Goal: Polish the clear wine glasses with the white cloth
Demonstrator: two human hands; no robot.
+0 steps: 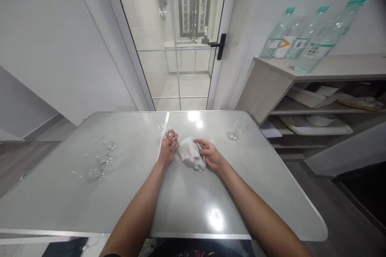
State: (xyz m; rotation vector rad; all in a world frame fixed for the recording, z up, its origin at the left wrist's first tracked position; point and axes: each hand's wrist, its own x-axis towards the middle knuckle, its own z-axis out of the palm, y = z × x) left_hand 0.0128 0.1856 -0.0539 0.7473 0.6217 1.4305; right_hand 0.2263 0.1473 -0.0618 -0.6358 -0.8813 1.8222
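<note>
Cloth, white and crumpled, was near the middle of the desk, pinched along its right side by the right hand, while the left hand, just off at ten o'clock, was closed around a clear object. That left hand stood between the cloth and some clear pieces at nine o'clock; another clear piece lay at two. Past the desk, a glass door rose at twelve, and a shelf unit bearing green-capped bottles stood towards two.

Bright light, white glare on glossy tabletop, slight blur over white cloth
</note>
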